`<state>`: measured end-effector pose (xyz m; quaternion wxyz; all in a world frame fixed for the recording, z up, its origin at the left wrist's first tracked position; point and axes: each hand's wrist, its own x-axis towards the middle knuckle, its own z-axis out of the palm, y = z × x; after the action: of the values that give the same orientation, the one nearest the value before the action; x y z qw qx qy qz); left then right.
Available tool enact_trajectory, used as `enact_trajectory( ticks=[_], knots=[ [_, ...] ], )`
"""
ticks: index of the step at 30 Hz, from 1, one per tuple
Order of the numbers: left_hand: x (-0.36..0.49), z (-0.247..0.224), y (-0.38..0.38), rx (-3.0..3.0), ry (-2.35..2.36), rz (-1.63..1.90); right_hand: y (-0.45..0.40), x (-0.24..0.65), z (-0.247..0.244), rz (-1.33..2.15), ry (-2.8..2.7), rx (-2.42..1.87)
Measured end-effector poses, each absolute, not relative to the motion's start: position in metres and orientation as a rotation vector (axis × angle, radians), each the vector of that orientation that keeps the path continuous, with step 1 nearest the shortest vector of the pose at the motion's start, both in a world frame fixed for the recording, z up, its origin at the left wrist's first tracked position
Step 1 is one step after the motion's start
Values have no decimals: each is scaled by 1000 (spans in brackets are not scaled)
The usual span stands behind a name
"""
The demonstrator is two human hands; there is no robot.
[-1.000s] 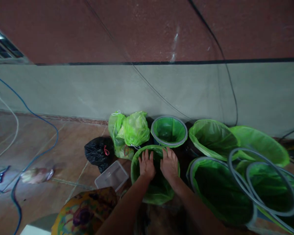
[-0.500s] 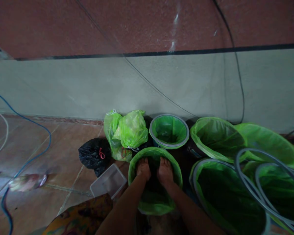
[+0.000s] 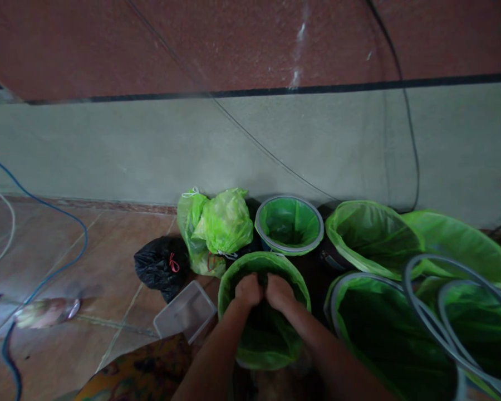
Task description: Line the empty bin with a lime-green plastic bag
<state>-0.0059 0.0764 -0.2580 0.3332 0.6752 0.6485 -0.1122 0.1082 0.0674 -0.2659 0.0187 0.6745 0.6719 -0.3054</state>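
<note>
Just in front of the grey-rimmed round bin (image 3: 289, 249), which stands by the wall (image 3: 108, 150), is a bin lined with a green bin liner (image 3: 267, 356), the liner's mouth spread wide. Both hands are inside that mouth, on the near side of the grey-rimmed bin: the left hand (image 3: 249, 289) and the right hand (image 3: 279, 291) sit knuckles inward, very near each other. The fingers of each look curled in and clenched; I cannot tell whether they grip any of the liner. Left of the grey-rimmed bin slump a bulging light-green garbage bag (image 3: 229, 223) and, farther left and nearer the person, a black garbage bag (image 3: 161, 264) with a red tie. A clear plastic tub (image 3: 186, 312) lies front-left of it. To its right stands a wider green-lined bin (image 3: 365, 214)
</note>
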Motion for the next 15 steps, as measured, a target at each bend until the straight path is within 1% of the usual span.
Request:
enact_trajectory(
  ticks=[3, 5, 9, 12, 15],
  knots=[
    [-2, -246, 75, 1764, 1725, -118, 73, 109, -247, -971, 2314, 2113],
    [-2, -250, 75, 1737, 1775, -68, 79, 112, -248, -980, 2331, 2163],
    [-11, -272, 79, 1604, 1833, -275, 86, 121, -270, -1045, 2042, 2188],
    [-16, -279, 79, 1622, 1784, -349, 85, 124, -282, -1090, 2048, 2081],
    [-18, -270, 74, 1694, 1694, -417, 77, 123, -279, -1069, 2089, 1962]
  ],
)
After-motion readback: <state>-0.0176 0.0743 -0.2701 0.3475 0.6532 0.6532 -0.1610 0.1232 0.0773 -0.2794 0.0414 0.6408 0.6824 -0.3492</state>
